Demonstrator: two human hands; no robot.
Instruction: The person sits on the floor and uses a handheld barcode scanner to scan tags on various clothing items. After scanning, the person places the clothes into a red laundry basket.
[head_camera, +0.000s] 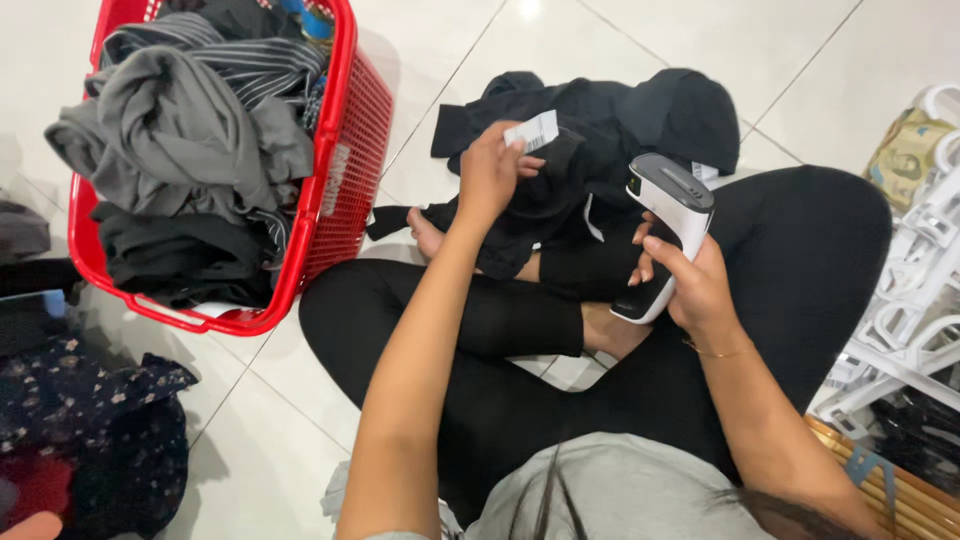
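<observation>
I sit cross-legged on a white tiled floor. My left hand pinches a white paper tag attached to a black garment that lies over my legs and the floor ahead. My right hand grips a white and grey handheld scanner, its head tilted up toward the tag. The scanner sits a short way right of the tag, not touching it.
A red plastic basket heaped with grey, striped and black clothes stands at the left. Dark floral fabric lies at the lower left. White plastic hangers are piled at the right edge.
</observation>
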